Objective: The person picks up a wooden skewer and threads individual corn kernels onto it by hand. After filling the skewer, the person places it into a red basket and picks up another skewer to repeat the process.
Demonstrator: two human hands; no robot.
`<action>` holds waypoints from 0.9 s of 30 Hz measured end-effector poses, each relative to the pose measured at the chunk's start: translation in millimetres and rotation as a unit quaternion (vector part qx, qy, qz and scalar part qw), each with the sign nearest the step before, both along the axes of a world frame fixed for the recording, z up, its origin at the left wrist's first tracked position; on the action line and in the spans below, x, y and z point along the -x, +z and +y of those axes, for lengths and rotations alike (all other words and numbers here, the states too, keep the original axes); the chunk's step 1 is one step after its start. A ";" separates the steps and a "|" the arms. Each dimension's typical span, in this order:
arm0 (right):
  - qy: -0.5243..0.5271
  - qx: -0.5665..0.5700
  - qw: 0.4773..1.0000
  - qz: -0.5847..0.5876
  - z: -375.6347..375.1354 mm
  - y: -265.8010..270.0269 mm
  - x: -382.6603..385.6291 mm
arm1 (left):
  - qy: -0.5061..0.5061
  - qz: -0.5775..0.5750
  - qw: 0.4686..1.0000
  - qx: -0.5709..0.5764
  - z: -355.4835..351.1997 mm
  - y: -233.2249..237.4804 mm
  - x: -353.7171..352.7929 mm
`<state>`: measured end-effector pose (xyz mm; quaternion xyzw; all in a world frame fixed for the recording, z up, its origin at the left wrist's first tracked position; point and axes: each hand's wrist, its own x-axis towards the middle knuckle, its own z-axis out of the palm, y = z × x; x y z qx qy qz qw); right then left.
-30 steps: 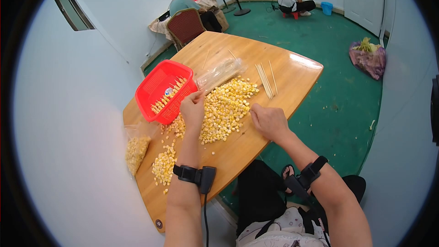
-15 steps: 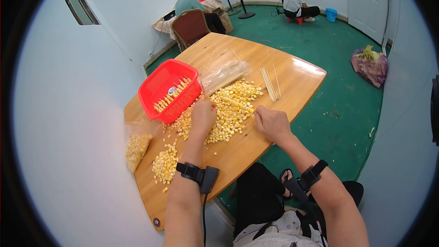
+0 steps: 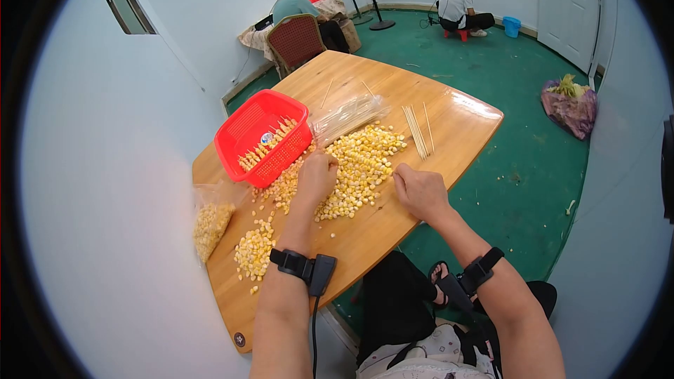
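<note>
My left hand (image 3: 317,181) is closed over the pile of yellow corn kernels (image 3: 354,186), fingertips turned down and hidden behind the knuckles. My right hand (image 3: 423,194) is also closed, thumb and forefinger together at the right edge of the pile. What either hand pinches, if anything, cannot be made out. Beyond my left hand stands a red plastic basket (image 3: 232,146) with a row of corn-threaded skewers (image 3: 270,146) inside. Several loose bamboo skewers (image 3: 415,132) lie beyond my right hand. A clear bag of bamboo skewers (image 3: 351,118) borders the pile's far side.
A smaller kernel heap (image 3: 254,251) and a plastic bag of kernels (image 3: 212,228) are at the wooden table's (image 3: 337,260) left side. Two people (image 3: 293,7) sit farther off. A purple bag (image 3: 570,109) and a blue bucket (image 3: 512,26) are on the green floor.
The whole view has shifted very slightly. Both hands stay closed in nearly the same places by the kernel pile.
</note>
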<state>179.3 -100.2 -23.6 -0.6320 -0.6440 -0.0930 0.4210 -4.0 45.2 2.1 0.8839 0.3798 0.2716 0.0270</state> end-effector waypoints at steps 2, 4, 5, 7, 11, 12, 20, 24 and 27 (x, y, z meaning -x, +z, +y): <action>0.001 0.000 1.000 0.001 0.2 0.0 -0.1 | 0.026 -0.023 0.999 -0.015 1.5 -0.3 0.8; 0.000 0.001 1.000 0.004 -0.4 0.7 -0.1 | 0.041 -0.023 0.999 0.024 -0.1 3.7 -0.6; -0.001 0.003 1.000 0.003 -0.6 0.8 -0.2 | 0.043 -0.012 0.996 0.071 -4.7 10.8 -2.2; -0.003 0.007 1.000 0.000 -0.6 0.9 -0.1 | 0.047 0.013 0.994 0.102 -7.3 13.6 -4.1; -0.002 0.007 1.000 -0.001 0.0 -0.7 -0.4 | 0.054 0.044 0.995 0.071 -6.5 8.9 -5.1; -0.001 0.006 1.000 0.000 0.2 -1.0 -0.3 | 0.056 0.046 0.995 0.070 -6.1 8.4 -5.1; 0.003 0.008 1.000 0.001 -0.3 0.4 -0.2 | 0.078 -0.072 0.990 0.088 -7.3 11.4 -8.2; 0.015 0.001 1.000 -0.002 0.0 -0.7 -0.6 | 0.059 -0.319 0.893 0.312 8.2 0.8 -8.2; 0.024 -0.012 1.000 0.000 -0.1 -0.5 -1.0 | 0.026 -0.435 0.824 0.363 0.8 3.1 -12.4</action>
